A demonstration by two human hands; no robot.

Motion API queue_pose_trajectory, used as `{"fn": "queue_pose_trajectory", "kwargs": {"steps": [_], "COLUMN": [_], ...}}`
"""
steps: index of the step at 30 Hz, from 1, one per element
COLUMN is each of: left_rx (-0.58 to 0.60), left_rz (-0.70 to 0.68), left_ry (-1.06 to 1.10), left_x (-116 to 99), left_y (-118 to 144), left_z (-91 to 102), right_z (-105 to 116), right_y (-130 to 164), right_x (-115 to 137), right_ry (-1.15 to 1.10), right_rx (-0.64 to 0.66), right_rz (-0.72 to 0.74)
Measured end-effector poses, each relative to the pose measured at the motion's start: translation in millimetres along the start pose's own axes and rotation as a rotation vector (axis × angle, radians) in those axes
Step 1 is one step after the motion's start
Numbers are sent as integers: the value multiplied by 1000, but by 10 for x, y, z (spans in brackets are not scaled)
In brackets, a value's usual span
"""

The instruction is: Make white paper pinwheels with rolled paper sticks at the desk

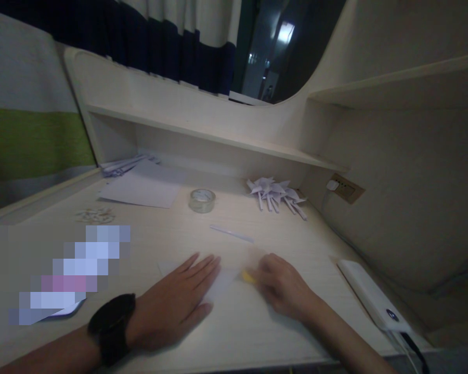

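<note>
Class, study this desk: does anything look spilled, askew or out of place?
A few small paper clips lie scattered loose on the desk beside the paper sheet. Otherwise nothing stands out.

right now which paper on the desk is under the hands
The small white sheet at the front edge, pinned flat by the left hand; the larger sheet lies untouched farther back.

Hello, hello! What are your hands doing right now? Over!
Left hand flat on white paper. Right hand pinching something small and yellow at the paper's edge. Tape roll and folded paper shapes behind, well apart.
</note>
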State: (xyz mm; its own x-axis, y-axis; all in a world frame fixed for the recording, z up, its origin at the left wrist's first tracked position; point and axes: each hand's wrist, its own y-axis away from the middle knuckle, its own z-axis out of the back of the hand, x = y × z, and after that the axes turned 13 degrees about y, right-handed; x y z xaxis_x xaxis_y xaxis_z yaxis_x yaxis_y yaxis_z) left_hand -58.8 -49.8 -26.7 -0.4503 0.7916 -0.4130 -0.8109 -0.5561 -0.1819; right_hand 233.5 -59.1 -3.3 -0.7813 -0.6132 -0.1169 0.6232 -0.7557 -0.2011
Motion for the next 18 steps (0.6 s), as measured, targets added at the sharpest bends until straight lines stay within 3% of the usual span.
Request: {"fn": "queue_pose_trajectory", "kwargs": {"steps": [18], "left_rx": [36], "left_rz": [10], "left_ry": [-19], "left_x": [12], "left_y": [3], "left_z": [-10], "right_z": [-92], "right_y": [21], "right_x": [-53], "right_ry": [53], "right_rx": [-48], "right_rz": [-11]}}
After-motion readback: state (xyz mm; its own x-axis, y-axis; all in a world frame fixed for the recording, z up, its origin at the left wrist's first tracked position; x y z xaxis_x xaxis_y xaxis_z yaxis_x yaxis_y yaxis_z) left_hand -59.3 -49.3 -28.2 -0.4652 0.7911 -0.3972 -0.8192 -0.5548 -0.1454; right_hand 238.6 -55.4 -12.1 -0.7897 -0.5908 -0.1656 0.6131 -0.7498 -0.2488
